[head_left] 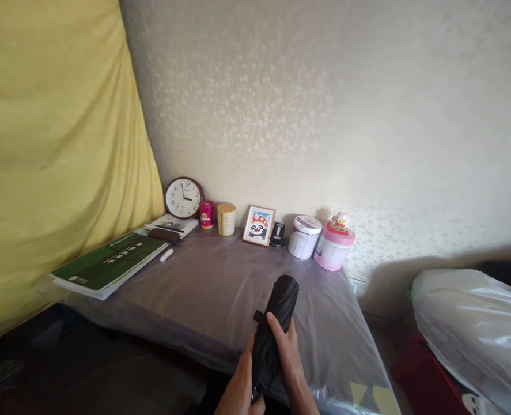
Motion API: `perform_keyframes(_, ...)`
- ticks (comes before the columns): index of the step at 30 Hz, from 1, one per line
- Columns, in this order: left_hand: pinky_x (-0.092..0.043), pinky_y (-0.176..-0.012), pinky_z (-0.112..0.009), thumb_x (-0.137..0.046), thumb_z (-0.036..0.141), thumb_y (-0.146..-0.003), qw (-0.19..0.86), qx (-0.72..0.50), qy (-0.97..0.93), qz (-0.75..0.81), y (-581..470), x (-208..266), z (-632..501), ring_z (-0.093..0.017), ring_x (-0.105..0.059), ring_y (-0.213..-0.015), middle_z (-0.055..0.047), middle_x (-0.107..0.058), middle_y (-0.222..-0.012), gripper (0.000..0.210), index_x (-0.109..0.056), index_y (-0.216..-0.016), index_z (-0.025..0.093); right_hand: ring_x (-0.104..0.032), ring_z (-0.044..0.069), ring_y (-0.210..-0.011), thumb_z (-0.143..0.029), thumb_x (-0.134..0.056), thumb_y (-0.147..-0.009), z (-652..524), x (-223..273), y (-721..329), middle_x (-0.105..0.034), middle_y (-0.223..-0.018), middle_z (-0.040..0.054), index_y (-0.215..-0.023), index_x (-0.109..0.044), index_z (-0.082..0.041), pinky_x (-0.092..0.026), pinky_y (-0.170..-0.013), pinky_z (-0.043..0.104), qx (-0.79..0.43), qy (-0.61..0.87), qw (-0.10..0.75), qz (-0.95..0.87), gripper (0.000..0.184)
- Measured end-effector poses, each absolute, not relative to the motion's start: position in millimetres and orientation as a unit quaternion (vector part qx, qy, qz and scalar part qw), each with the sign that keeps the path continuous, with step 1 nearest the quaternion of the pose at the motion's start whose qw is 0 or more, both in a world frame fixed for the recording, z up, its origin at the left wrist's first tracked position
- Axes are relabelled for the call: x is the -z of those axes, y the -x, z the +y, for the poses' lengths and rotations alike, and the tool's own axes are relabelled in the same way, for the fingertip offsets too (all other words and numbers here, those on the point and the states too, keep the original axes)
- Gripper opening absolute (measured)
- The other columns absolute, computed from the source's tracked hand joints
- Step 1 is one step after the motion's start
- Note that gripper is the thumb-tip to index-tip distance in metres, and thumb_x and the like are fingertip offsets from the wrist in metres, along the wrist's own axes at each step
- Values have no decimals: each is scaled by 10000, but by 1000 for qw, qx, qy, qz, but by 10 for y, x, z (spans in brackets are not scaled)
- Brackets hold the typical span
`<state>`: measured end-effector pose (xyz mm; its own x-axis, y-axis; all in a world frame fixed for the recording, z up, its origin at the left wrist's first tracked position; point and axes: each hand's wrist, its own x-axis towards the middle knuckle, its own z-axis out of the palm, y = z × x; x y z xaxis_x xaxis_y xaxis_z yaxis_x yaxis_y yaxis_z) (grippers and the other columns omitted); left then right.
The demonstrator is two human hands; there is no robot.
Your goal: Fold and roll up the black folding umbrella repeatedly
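A folded black umbrella point(276, 323) is held in front of me, tilted with its far end up and to the right, above the near part of the table. My left hand point(240, 380) wraps round its lower end from the left. Higher up, my right hand point(287, 351) grips it from the right, the thumb lying across the fabric near a small black strap point(259, 317) that sticks out to the left. The fingers on the umbrella's underside are hidden.
The table point(203, 294) has a plastic cover. On its left lie a green book point(108, 262), a brown case point(163, 234) and a white pen-like object point(166, 255). Along the wall stand a clock point(184, 197), tins point(226, 220), a framed panda picture point(258, 225) and lidded tubs point(305, 237). A plastic-wrapped bundle point(471, 323) sits at right.
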<state>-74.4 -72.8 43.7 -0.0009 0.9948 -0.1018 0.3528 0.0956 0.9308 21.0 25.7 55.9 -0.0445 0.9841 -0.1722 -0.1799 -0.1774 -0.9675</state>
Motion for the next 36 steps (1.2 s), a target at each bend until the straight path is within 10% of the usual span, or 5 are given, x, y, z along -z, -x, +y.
perform_keyframes(7,-215,-1119,-397,-531,126,-626,412,-383,-584,586,859,-520,-712,-218,-168,-1373,-72,-151,-1504,980,60,-1405,192,-657,239,-732,-516,-681,-642,247,-428,-175,-686,-768,45,-1032,-568,-138,-525,-650,323,-647,460,472,-383,555)
perform_keyframes(17,-416,-954,-302,-466,176,-759,264,-302,-605,688,813,-421,-534,-187,-499,-1173,-58,-422,-1358,750,-96,-1397,307,-573,282,-1018,-521,-660,-645,401,-319,-332,-638,-1044,120,-1115,-552,-130,-444,-881,367,-418,540,460,-567,621)
perform_keyframes(22,-464,-840,-282,-447,156,-785,206,-179,-630,727,829,-487,-505,-193,-603,-1010,-75,-449,-1310,731,-84,-1393,340,-584,219,-843,-476,-626,-715,415,-216,-371,-576,-1021,89,-1149,-559,-196,-464,-802,354,-289,516,469,-656,522)
perform_keyframes(36,-477,-805,-351,-387,179,-846,182,-104,-640,739,798,-560,-519,-241,-644,-935,-161,-389,-1371,644,-87,-1385,364,-530,128,-620,-403,-595,-773,421,-367,-561,-570,-732,-7,-796,-631,-207,-445,-605,244,-491,362,459,-646,201)
